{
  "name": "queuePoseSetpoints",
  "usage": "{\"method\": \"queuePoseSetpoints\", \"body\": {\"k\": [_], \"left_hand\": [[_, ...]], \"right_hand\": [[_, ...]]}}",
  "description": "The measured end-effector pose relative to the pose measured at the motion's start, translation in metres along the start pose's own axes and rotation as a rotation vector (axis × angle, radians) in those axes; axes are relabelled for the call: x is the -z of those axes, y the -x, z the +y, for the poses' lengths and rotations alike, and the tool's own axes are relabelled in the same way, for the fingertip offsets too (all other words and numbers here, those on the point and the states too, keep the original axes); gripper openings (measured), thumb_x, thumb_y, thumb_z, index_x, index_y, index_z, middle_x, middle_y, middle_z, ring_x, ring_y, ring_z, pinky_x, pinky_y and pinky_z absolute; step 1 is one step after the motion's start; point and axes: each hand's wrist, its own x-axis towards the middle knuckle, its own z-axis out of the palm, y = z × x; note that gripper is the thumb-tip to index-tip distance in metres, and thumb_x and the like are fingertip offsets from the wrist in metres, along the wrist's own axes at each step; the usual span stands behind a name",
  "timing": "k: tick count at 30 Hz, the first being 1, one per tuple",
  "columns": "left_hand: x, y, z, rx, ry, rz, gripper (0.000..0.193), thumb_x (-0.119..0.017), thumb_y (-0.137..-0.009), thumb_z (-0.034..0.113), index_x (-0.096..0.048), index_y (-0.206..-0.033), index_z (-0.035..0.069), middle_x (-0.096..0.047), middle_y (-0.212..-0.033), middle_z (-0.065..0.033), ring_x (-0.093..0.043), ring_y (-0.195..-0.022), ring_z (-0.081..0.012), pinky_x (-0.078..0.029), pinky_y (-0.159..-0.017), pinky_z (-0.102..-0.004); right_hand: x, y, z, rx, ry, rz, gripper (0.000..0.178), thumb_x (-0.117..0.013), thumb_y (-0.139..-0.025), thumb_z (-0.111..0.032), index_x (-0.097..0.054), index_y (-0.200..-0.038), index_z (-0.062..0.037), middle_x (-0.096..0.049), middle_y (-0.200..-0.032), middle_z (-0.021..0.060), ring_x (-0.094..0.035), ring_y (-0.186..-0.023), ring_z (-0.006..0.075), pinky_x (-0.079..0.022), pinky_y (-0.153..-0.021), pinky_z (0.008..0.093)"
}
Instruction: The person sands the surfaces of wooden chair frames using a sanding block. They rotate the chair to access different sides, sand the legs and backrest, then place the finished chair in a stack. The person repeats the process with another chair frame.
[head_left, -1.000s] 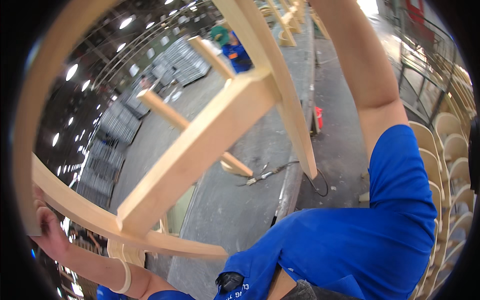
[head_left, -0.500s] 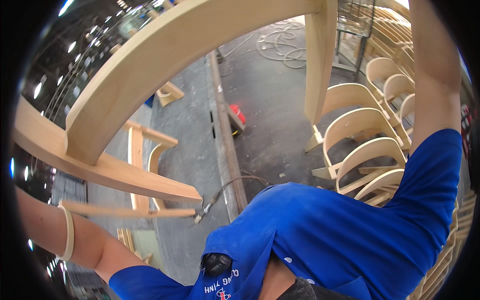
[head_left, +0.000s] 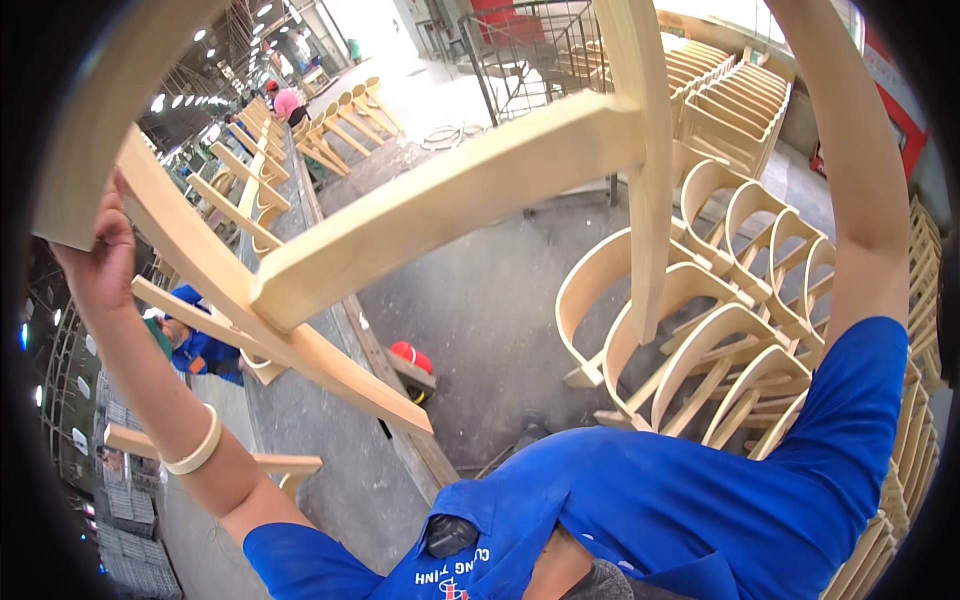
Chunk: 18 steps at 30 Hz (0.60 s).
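A pale wooden chair frame [head_left: 450,196] is held up in front of me, its curved legs joined by a thick crossbar. My left hand [head_left: 108,250] is raised at the left, fingers closed round the frame's wide part near the picture's rim. Some of those fingers are hidden behind the wood. My right arm [head_left: 868,200] reaches up on the right and leaves the picture at the top. That hand is out of view, so what it touches does not show.
Several curved-back wooden chair frames [head_left: 700,350] stand close together at the right. A long grey bench [head_left: 330,430] runs along the left, carrying more frames. A red object [head_left: 411,356] lies beside its edge. Co-workers in pink [head_left: 288,103] and in blue [head_left: 205,350] are farther off.
The held frame has shifted lower in the view and its crossbar is now seen whole. My left hand has come into sight. More of the hall and two co-workers show now.
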Motion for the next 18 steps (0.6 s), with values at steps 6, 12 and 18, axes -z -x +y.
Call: {"method": "queuePoseSetpoints", "body": {"k": [6, 12, 18], "left_hand": [[0.106, -0.022, -0.035, -0.237, -0.055, 0.020, 0.026, -0.067, -0.080, 0.012, -0.053, -0.099, 0.001, -0.050, -0.082, -0.0047, -0.045, -0.065, -0.0126, -0.040, -0.052, -0.0234], [0.221, -0.048, -0.027, -0.341, -0.167, 0.171, 0.027, -0.065, -0.084, 0.031, -0.057, -0.096, 0.008, -0.055, -0.079, 0.0018, -0.047, -0.060, -0.0078, -0.042, -0.049, -0.0228], [0.329, -0.094, -0.017, -0.406, -0.169, 0.419, 0.033, -0.063, -0.086, 0.031, -0.056, -0.107, 0.007, -0.062, -0.097, -0.0019, -0.060, -0.083, -0.0126, -0.053, -0.068, -0.0253]], "right_hand": [[-0.029, -0.044, 0.058, -0.119, -0.068, 0.017, 0.025, -0.049, -0.092, -0.025, -0.064, -0.094, -0.0051, -0.067, -0.085, 0.0066, -0.066, -0.072, 0.0133, -0.055, -0.060, 0.0260], [-0.074, -0.132, 0.154, -0.176, 0.070, 0.062, 0.028, -0.052, -0.091, -0.027, -0.064, -0.099, -0.0036, -0.068, -0.090, 0.0104, -0.066, -0.076, 0.0191, -0.056, -0.067, 0.0330], [-0.086, -0.207, 0.261, -0.328, 0.187, -0.053, 0.029, -0.049, -0.093, -0.026, -0.061, -0.102, -0.0004, -0.065, -0.092, 0.0124, -0.065, -0.079, 0.0197, -0.055, -0.070, 0.0341]]}}
